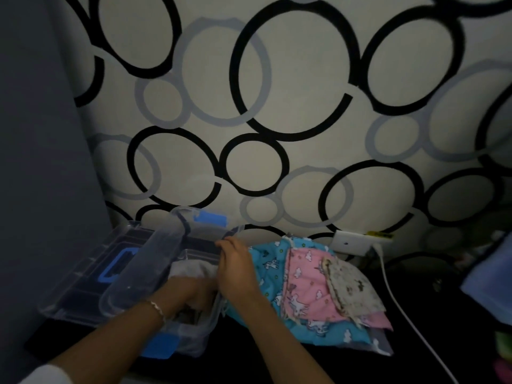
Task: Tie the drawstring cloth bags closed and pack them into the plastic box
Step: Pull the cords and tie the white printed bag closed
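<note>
Your left hand (191, 293) was down inside the clear plastic box (194, 336), pressing on a grey cloth bag (194, 268) already packed there; its fingers were curled out of sight among the cloth, so I could not tell whether that grip was closed on anything or just pushing flat. Your right hand (237, 268) sat at the box's right rim, fingers bent narrow, seemingly pinching fabric or a cord at the edge, though the dim light hid exactly what. The likeliest trouble, as I judged it, was a loose drawstring catching on the rim or hanging outside, which would stop the hinged lid (91, 275) from shutting; the thin walls also looked flexible enough to slide on the dark surface (360, 367) if you pushed sideways. The bags waiting to be tied lay just right of the box in a soft overlapping pile: a blue unicorn-print bag (267, 266) at the bottom, a pink one (303, 284) over it, a pale speckled one (352, 286) on top, all limp woven cotton with frayed-looking edges. A stiff white cable (401, 306) ran close beside the pile and could snag.
</note>
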